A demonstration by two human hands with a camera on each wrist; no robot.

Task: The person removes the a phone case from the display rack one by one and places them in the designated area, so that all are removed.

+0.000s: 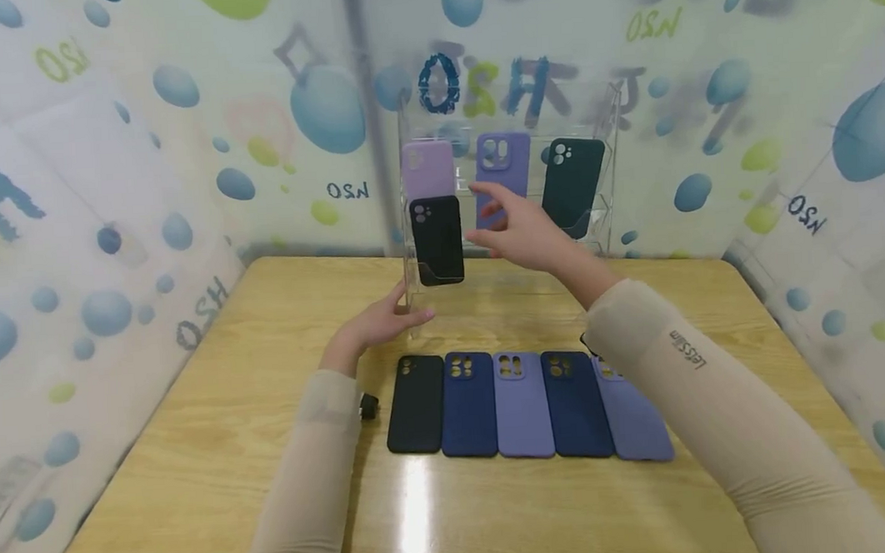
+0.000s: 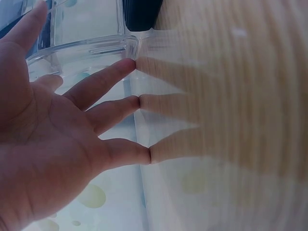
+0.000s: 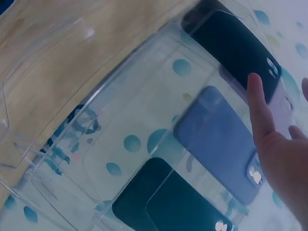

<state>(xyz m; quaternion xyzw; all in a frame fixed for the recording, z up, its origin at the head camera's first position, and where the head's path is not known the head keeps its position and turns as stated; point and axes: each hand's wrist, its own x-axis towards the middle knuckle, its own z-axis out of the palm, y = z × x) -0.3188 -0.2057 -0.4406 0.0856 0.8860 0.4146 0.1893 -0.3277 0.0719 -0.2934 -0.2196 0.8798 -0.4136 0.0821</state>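
A clear acrylic display stand [image 1: 511,294] stands at the back of the table, holding several phone cases. On its left are a pink-lilac case [image 1: 428,167] and, in front and lower, a black case [image 1: 437,243]. A purple case [image 1: 502,155] stands in the middle and a dark green case [image 1: 574,182] on the right. My left hand [image 1: 385,320] is at the stand's lower left side; its spread fingertips [image 2: 126,65] touch a glossy surface that mirrors them. Between the black and purple cases, my right hand [image 1: 518,229] hovers with nothing in it, partly covering the purple one.
A row of several phone cases lies on the table before the stand: a black one [image 1: 416,405], a navy one [image 1: 468,405], a purple one [image 1: 523,406], another navy one [image 1: 580,407] and another purple one [image 1: 638,417]. A small black object [image 1: 370,406] lies by the left sleeve.
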